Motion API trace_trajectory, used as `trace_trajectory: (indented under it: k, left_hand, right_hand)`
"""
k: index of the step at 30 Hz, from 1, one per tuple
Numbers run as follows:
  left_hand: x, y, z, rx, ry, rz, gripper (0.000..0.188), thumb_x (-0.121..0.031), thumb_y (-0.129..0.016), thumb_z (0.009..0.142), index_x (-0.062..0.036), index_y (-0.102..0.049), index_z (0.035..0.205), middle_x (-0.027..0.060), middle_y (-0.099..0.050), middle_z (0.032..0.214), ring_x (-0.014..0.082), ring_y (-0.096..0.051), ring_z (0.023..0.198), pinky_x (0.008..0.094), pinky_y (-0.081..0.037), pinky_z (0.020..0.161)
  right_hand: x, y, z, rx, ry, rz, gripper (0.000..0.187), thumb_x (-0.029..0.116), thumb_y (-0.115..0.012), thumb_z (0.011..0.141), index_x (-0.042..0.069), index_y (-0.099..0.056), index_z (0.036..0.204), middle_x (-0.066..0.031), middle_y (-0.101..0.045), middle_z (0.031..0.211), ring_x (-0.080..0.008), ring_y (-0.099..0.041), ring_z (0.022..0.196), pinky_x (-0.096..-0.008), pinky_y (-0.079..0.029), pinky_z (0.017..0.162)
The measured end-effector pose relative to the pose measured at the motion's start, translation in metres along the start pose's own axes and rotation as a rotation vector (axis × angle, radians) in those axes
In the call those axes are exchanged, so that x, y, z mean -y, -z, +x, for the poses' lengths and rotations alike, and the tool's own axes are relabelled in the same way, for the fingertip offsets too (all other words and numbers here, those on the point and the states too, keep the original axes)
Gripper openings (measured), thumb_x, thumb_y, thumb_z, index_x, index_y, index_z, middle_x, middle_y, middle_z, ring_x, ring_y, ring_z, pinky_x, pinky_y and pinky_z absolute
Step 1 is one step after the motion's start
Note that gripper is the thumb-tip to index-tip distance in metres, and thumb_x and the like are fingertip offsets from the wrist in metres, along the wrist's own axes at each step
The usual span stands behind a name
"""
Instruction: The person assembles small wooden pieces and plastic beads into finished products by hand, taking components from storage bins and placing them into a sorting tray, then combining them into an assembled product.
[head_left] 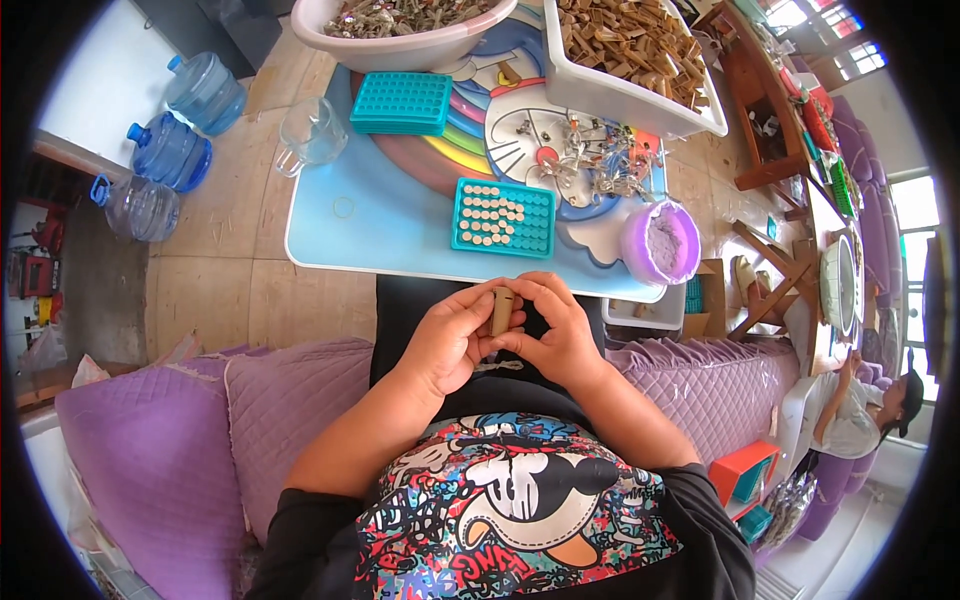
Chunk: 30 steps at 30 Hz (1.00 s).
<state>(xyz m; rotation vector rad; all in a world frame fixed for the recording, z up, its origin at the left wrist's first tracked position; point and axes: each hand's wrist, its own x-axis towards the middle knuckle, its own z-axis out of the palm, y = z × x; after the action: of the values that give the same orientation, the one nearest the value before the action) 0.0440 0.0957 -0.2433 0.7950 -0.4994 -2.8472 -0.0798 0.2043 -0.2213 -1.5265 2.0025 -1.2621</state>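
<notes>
Over at the far left, three clear water jugs [170, 157] with blue caps stand on the floor, and nearer the person a purple quilted sofa [295, 410] runs behind the lap. The light-blue surface [335, 240] begins next, with a glass pitcher [318, 135] at its left edge and a stack of teal trays [400, 105] just beside it. Beyond those sits a pink basin [430, 47] heaped with small parts.

In the middle, over the lap and just short of the surface's near edge, the left hand [450, 340] is closed around a small tan piece [502, 315], its thumb along the piece's left side. The piece stands lengthwise between the two hands, a dark notch near its upper end. From the other side the right hand [555, 335] curls in, index finger by the top and thumb by the lower end, so both have hold of it.

Straight ahead of them, a teal tray [537, 232] carries rows of pale round discs [485, 214]. To the right come a loose pile of metal parts [600, 160], a white tub [610, 105] full of brown pieces [632, 45] and a purple container [634, 250] of whitish powder [663, 243]. Far right, another person [850, 415] sits by a second table.
</notes>
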Motion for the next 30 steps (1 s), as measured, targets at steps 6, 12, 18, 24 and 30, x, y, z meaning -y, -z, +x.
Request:
trace_trajectory:
  k: [6, 12, 18, 24, 30]
  left_hand:
    - [0.002, -0.002, -0.001, 0.007, -0.024, 0.0, 0.034, -0.017, -0.05, 0.093, -0.0003, -0.05, 0.122, 0.0095, -0.059, 0.104, 0.0177, -0.06, 0.094, 0.0257, -0.054, 0.074]
    - [0.007, -0.008, -0.004, -0.002, -0.142, 0.263, 0.042, -0.008, -0.055, 0.09, 0.0003, -0.043, 0.129, 0.0071, -0.058, 0.108, 0.0146, -0.058, 0.097, 0.0248, -0.049, 0.081]
    - [0.013, -0.007, -0.006, -0.014, -0.454, 0.779, 0.048, -0.002, -0.06, 0.085, -0.0024, -0.043, 0.129, 0.011, -0.061, 0.106, 0.0149, -0.06, 0.093, 0.0244, -0.048, 0.079]
    - [0.004, -0.016, -0.015, -0.062, -0.558, 1.021, 0.03, -0.004, -0.065, 0.08, 0.0003, -0.056, 0.108, 0.0123, -0.066, 0.089, 0.0144, -0.064, 0.078, 0.0265, -0.05, 0.069]
    - [0.007, -0.018, -0.019, -0.142, -0.739, 1.209, 0.02, -0.006, -0.067, 0.078, 0.0, -0.061, 0.096, 0.0136, -0.065, 0.082, 0.0234, -0.066, 0.069, 0.0288, -0.05, 0.059]
  right_hand:
    - [-0.001, -0.001, -0.001, -0.012, 0.003, -0.001, 0.058, 0.017, -0.079, 0.06, 0.004, -0.057, 0.111, -0.0124, -0.055, 0.103, -0.03, -0.056, 0.09, -0.036, -0.048, 0.077]
    - [-0.001, 0.0, -0.002, -0.007, 0.041, -0.083, 0.054, 0.016, -0.077, 0.064, 0.004, -0.057, 0.112, -0.0124, -0.055, 0.103, -0.0284, -0.057, 0.089, -0.0349, -0.048, 0.075]
    - [-0.011, 0.006, -0.002, 0.073, -0.192, 0.342, 0.035, 0.01, -0.065, 0.08, -0.001, -0.056, 0.112, -0.0098, -0.054, 0.104, -0.0179, -0.054, 0.09, -0.0268, -0.044, 0.079]
    - [-0.018, 0.007, -0.006, 0.066, -0.236, 0.691, 0.024, 0.01, -0.059, 0.085, -0.002, -0.058, 0.107, -0.0072, -0.051, 0.105, -0.0157, -0.049, 0.096, -0.0276, -0.039, 0.086]
    - [-0.01, 0.004, -0.01, 0.019, -0.141, 0.563, 0.02, 0.011, -0.056, 0.087, -0.001, -0.056, 0.103, -0.0063, -0.049, 0.103, -0.0149, -0.048, 0.096, -0.0271, -0.037, 0.087]
